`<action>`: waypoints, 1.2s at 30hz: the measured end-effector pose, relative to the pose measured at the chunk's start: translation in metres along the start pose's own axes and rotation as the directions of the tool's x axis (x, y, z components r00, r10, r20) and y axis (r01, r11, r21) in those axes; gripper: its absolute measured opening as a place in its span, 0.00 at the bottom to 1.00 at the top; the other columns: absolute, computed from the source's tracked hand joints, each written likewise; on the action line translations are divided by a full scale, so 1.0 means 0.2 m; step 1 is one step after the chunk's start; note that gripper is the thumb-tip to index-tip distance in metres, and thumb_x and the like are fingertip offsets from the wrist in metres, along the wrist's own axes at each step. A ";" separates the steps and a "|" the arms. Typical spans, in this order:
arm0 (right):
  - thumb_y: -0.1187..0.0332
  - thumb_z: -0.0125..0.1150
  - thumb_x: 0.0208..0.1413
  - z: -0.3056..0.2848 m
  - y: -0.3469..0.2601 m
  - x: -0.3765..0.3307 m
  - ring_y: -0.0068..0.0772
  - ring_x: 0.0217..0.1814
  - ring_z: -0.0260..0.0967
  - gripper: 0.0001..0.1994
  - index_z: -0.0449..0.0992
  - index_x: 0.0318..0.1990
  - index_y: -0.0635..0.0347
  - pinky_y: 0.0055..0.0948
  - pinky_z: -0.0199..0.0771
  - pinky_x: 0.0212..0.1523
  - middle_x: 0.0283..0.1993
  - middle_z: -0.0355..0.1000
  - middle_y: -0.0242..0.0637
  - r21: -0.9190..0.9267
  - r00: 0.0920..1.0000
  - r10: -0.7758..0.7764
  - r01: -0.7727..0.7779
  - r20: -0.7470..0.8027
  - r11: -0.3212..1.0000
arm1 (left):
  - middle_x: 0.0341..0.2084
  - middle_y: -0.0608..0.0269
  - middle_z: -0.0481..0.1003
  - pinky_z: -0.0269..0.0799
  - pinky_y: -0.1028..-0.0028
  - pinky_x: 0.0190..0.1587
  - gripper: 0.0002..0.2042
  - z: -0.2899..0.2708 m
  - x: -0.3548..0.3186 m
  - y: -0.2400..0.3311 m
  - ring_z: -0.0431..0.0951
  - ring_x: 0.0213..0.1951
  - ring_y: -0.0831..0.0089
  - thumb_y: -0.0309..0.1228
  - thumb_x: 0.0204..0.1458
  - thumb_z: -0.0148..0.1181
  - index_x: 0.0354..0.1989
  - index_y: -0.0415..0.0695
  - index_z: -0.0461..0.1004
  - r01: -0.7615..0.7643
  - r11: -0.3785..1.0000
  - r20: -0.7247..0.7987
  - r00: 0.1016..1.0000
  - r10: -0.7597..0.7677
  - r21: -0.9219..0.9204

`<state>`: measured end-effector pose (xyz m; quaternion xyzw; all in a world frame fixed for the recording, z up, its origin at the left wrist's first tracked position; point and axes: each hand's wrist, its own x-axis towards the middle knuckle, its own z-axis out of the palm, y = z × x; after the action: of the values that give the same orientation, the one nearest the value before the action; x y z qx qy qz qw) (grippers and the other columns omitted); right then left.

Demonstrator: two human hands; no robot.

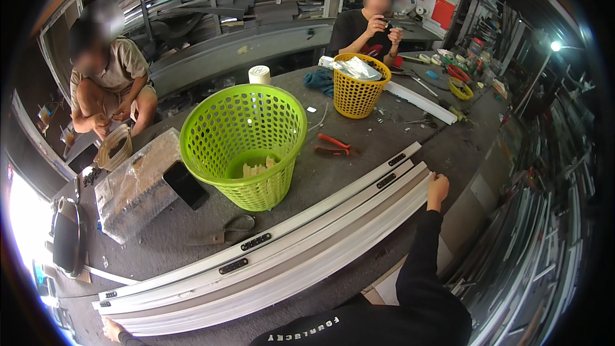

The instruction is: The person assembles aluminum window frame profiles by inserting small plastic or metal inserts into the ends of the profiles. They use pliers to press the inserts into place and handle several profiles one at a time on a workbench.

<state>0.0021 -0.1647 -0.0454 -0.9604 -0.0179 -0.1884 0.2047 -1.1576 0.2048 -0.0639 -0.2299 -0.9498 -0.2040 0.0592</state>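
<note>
Long white metal profiles lie side by side on the dark worktable (160, 253), running from lower left to upper right. My right hand (438, 191) is closed round the right end of the nearest white metal profile (282, 287). At that profile's other end is my left hand (112, 329), its fingers at the tip and partly cut off by my sleeve and the lower edge. On the two farther profiles sit small black slotted fittings, among them one black fitting (256, 241) near the middle and another black fitting (386, 181) toward the right.
Beyond the profiles stand a green basket (243, 186) with pale pieces inside and a yellow basket (352, 99). Red-handled pliers (333, 146), scissors (237, 227) and a black phone (184, 184) lie between. Two people sit across the table. Metal lengths fill the right side.
</note>
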 end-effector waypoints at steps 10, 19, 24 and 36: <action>0.61 0.58 0.60 0.07 0.03 0.00 0.51 0.48 0.74 0.13 0.79 0.35 0.64 0.47 0.74 0.48 0.41 0.77 0.47 -0.038 0.992 -0.021 0.017 -0.126 0.999 | 0.64 0.48 0.65 0.53 0.51 0.69 0.37 -0.03 -0.07 0.06 0.65 0.66 0.49 0.60 0.57 0.45 0.63 0.39 0.69 -0.010 1.000 -0.018 1.000 0.010 0.006; 0.63 0.58 0.58 0.08 0.02 0.02 0.54 0.44 0.75 0.13 0.79 0.32 0.65 0.49 0.74 0.44 0.39 0.77 0.50 0.026 0.986 -0.007 0.012 -0.165 1.000 | 0.62 0.48 0.67 0.56 0.53 0.67 0.33 -0.04 -0.12 0.11 0.66 0.65 0.50 0.54 0.59 0.48 0.62 0.39 0.69 -0.025 1.000 -0.019 0.999 0.025 -0.002; 0.64 0.57 0.58 0.08 0.03 0.01 0.58 0.42 0.75 0.13 0.80 0.33 0.65 0.50 0.74 0.43 0.38 0.77 0.52 0.038 0.977 -0.046 0.055 -0.209 0.998 | 0.61 0.49 0.68 0.58 0.54 0.66 0.30 -0.04 -0.12 0.15 0.67 0.64 0.50 0.51 0.60 0.50 0.62 0.39 0.70 -0.077 0.997 -0.024 0.997 0.076 -0.008; 0.64 0.58 0.55 0.11 0.04 -0.04 0.50 0.45 0.75 0.09 0.82 0.33 0.58 0.47 0.75 0.45 0.38 0.77 0.43 0.047 0.959 0.008 0.006 -0.282 0.999 | 0.58 0.50 0.71 0.63 0.56 0.64 0.24 -0.23 -0.36 0.41 0.68 0.63 0.51 0.43 0.62 0.54 0.61 0.39 0.71 -0.620 0.766 -0.386 0.758 0.526 -0.173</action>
<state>0.0028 -0.1627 -0.0704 -0.9186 0.0076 -0.3228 0.2280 -1.0547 0.2228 -0.0064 -0.4827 -0.7690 -0.3464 0.2358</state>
